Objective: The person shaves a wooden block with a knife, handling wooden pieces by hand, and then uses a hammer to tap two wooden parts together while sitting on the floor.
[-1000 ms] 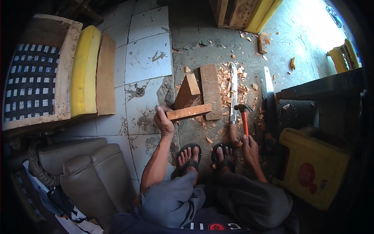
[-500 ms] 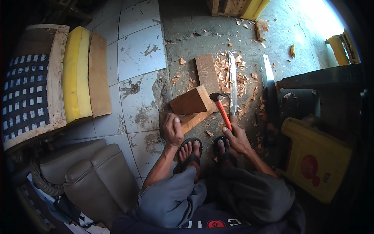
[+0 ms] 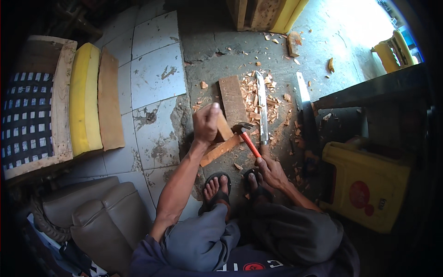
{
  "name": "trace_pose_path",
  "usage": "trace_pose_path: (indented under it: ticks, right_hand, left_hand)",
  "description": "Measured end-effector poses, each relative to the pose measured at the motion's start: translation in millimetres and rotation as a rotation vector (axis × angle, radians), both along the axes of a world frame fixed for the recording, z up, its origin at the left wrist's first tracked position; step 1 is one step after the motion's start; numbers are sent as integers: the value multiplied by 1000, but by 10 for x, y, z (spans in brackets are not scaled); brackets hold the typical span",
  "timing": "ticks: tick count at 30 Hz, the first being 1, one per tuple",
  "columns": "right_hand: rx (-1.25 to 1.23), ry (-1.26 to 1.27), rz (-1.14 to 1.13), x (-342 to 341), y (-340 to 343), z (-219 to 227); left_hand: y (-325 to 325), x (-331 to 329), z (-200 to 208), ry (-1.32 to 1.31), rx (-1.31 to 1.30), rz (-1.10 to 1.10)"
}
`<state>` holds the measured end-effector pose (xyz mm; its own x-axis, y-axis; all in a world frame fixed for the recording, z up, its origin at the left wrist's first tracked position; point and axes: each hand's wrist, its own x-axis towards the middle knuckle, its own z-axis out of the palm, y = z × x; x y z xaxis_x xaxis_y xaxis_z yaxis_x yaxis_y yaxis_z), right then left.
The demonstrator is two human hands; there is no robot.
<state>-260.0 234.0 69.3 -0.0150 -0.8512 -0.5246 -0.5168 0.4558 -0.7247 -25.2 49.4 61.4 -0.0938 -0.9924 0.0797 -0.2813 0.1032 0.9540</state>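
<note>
My left hand [image 3: 205, 122] is closed at a wooden block [image 3: 224, 128], hiding much of it; the thumb points up along its top. Below the block, a strip of wood [image 3: 220, 151] lies slanted on the floor. My right hand [image 3: 272, 171] grips the red handle of a claw hammer [image 3: 250, 144]. The hammer's dark head is beside the block, at the strip's upper end. A machete [image 3: 263, 108] with a wooden handle lies just beyond my right hand. To its left is a flat board [image 3: 233, 97].
Wood chips [image 3: 251, 94] litter the concrete around the machete. A handsaw [image 3: 305, 104] lies farther right, near a dark bench [image 3: 369, 85] and a yellow plastic stool [image 3: 364, 184]. At left stand a webbed wooden frame with yellow foam [image 3: 85, 99] and brown cushions [image 3: 113, 210].
My left hand has moved up and over the block, which has turned and is now mostly covered. The hammer has shifted slightly left and down. The whole view has shifted a little.
</note>
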Motion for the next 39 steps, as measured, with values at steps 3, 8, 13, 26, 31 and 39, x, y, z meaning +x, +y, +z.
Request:
trace_pose_path:
  ticks: [3,8,13,26,31,39]
  right_hand:
    - [-99,-37,-72,-97,21,147]
    - [-251,-157,-77,-71,-78,169]
    - [-408,-54,15,106,-37,53]
    - [-471,267,391,321,-384,117]
    - [-247,268,532,518,-746,497]
    - [-271,246,523,890,-955,456]
  left_hand:
    - [34,24,-13,297,130,116]
    - [-9,39,-57,339,118,248]
    - [-61,158,-89,378,87,344]
    - [-172,459,70,281,187,366]
    - [-301,576,295,-27,-244,262]
    - [-517,1054,77,60,17,378]
